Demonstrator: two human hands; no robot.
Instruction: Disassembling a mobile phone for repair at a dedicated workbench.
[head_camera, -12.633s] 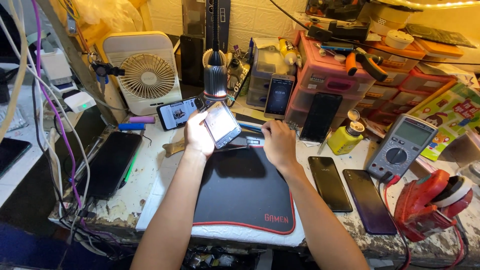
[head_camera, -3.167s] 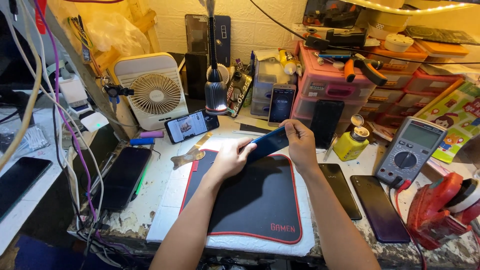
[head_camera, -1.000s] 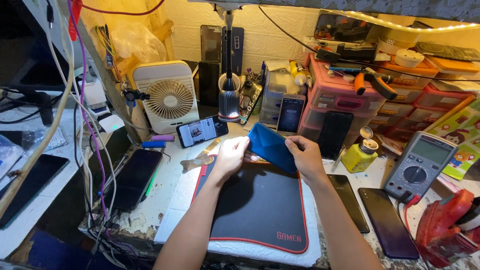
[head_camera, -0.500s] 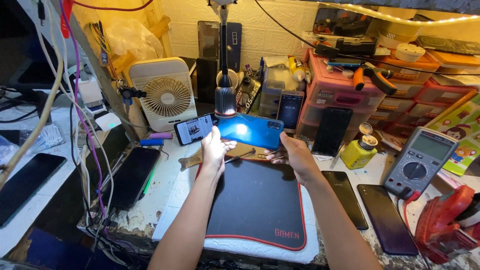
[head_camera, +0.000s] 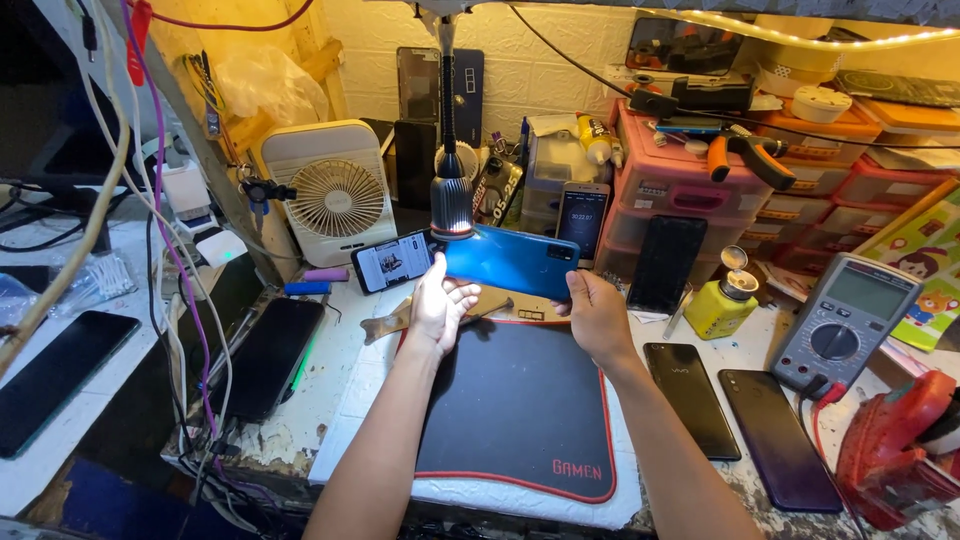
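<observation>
Both hands hold a blue smartphone (head_camera: 510, 260) flat, back side up, raised above the far edge of a black mat with a red border (head_camera: 515, 410). My left hand (head_camera: 437, 300) grips its left end, brightly lit by the lamp. My right hand (head_camera: 593, 312) grips its right end. The phone sits directly under the head of a gooseneck desk lamp (head_camera: 451, 205).
A white desk fan (head_camera: 335, 195) and a lit phone (head_camera: 390, 262) stand at the back left. Dark phones lie at the left (head_camera: 265, 355) and right (head_camera: 692, 400). A multimeter (head_camera: 845, 325), yellow bottle (head_camera: 725, 300), pink drawers (head_camera: 690, 170) and a red tool (head_camera: 900, 450) crowd the right.
The hands lifted the blue phone off the mat area and carried it up under the lamp. It was turned flat, its blue back now facing up.
</observation>
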